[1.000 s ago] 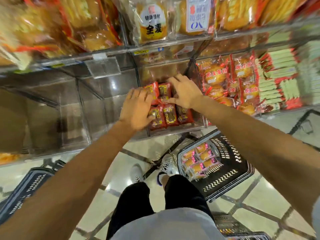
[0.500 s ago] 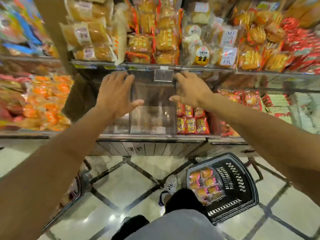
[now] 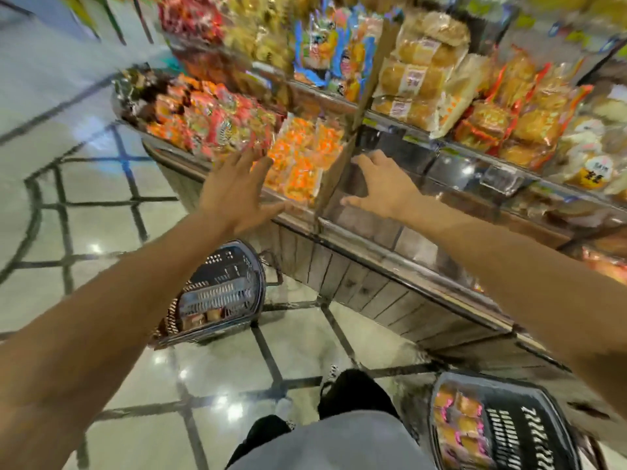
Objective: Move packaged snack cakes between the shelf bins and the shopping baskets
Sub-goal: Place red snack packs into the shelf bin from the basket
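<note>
My left hand (image 3: pixel 237 191) is spread open in the air in front of a clear shelf bin of orange-wrapped snack cakes (image 3: pixel 298 161). My right hand (image 3: pixel 380 188) is open too, fingers loosely bent, held before an empty clear bin (image 3: pixel 383 184); neither hand holds anything. A black shopping basket (image 3: pixel 224 293) stands on the floor under my left arm with a few packs at its bottom. A second black basket (image 3: pixel 509 432) at lower right holds several pink-and-orange wrapped cakes (image 3: pixel 458 422). The view is motion-blurred.
Red-wrapped snacks (image 3: pixel 217 120) fill the bins further left. Bagged breads (image 3: pixel 420 76) crowd the shelf above. The wooden base of the shelf unit (image 3: pixel 373 290) runs diagonally. My legs and a shoe (image 3: pixel 353 395) stand on the tiled floor between the baskets.
The view has swung left along the shelf. Both hands left the red cakes in the bin, empty, and now hover before the orange-cake bin and the empty bin. A second basket came into view.
</note>
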